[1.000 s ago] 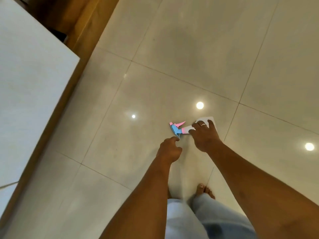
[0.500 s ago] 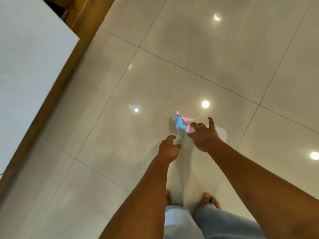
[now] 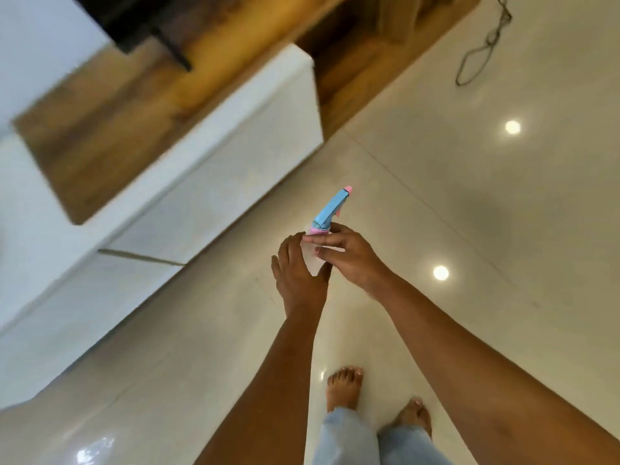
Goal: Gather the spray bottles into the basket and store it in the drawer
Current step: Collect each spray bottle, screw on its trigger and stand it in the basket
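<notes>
A white spray bottle with a blue and pink trigger head (image 3: 330, 209) is held up in front of me, above the tiled floor. My right hand (image 3: 349, 258) grips its neck and upper body, nozzle pointing up and away. My left hand (image 3: 297, 273) rests flat against the bottle's lower body, most of which is hidden between the two hands. No basket or drawer shows in this view.
A white cabinet with a wooden top (image 3: 174, 152) stands at the left, with a dark object (image 3: 144, 25) above it. A grey cable (image 3: 483, 48) lies on the glossy floor at the top right. My bare feet (image 3: 345, 387) are below.
The bottle lay on the floor under my right hand; now it is lifted off the floor and held in both hands. My view has swung up towards the cabinet.
</notes>
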